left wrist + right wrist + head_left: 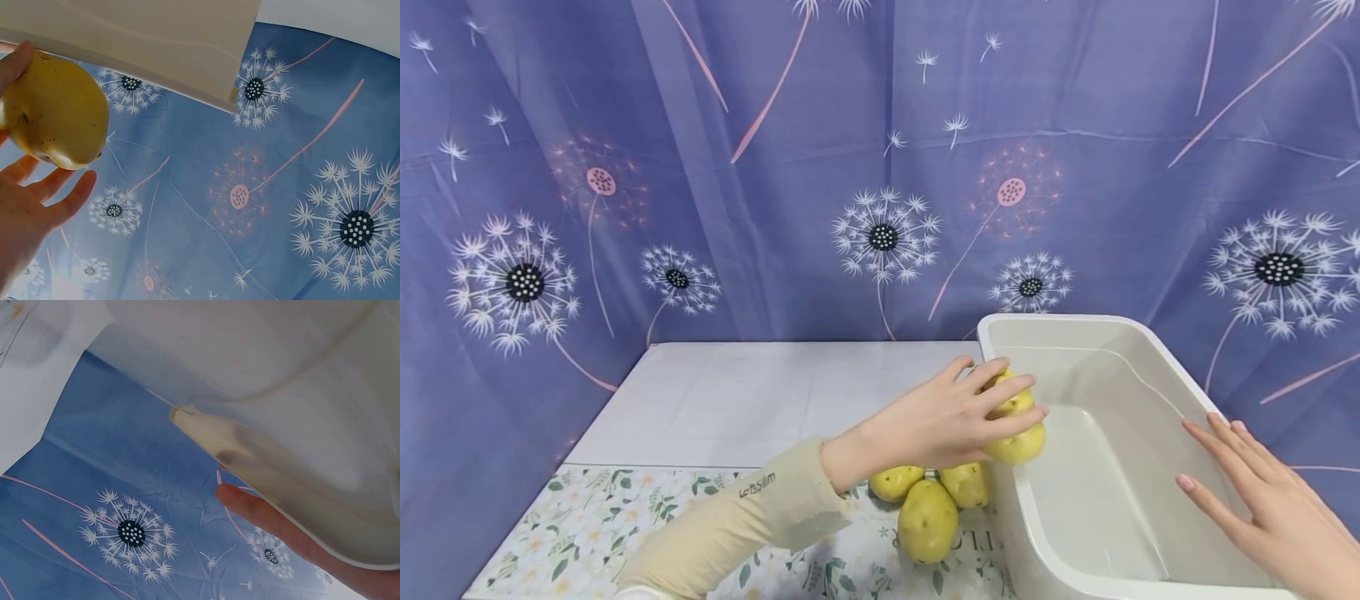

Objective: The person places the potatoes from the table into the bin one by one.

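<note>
My left hand [958, 412] grips a yellow pear [1018, 442] over the left rim of a pale plastic tub [1093, 483]. In the left wrist view the speckled skin of this pear [59, 112] shows between thumb and fingers. Below that hand, several more pears [928, 521] sit close together on the table, just left of the tub. At the tub's right rim is my right hand [1273, 492], its fingers stretched out. One finger [269, 515] lies along the outer side of the rim in the right wrist view.
A white table [715, 400] carries a floral mat [595, 525] along its front part. Blue curtain cloth [775, 208] with dandelion prints hangs behind the table and at both sides. The tub's high walls stand at the right end.
</note>
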The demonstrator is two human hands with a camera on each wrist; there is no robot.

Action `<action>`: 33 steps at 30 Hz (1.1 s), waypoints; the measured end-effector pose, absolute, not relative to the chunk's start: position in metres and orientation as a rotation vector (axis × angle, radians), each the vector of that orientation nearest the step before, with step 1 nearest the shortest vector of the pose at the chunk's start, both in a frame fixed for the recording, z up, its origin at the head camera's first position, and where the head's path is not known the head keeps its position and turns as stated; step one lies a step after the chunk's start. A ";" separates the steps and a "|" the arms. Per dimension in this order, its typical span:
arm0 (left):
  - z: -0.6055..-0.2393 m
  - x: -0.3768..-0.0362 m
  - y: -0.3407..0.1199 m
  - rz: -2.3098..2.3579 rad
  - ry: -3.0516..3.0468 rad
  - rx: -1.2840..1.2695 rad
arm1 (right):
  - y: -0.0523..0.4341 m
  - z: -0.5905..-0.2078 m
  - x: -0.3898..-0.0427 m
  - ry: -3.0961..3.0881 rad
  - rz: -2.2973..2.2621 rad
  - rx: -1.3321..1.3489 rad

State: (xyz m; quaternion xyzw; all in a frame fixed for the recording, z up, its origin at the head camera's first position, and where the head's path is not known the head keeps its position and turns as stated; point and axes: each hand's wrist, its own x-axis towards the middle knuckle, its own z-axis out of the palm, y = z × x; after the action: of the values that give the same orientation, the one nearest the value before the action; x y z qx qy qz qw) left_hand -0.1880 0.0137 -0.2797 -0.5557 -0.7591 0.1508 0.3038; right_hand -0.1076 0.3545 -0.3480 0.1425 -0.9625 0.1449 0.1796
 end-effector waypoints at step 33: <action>-0.267 -0.204 0.053 0.403 -2.012 -1.531 | 0.352 -0.345 -0.106 -2.772 0.449 0.346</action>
State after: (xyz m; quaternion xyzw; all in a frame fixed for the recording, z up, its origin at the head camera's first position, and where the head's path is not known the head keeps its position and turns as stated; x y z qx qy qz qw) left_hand -0.2040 0.0530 -0.2674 -0.5728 -0.7529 0.1510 0.2867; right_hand -0.1057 0.3518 -0.3450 0.1207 -0.9678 0.1569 0.1556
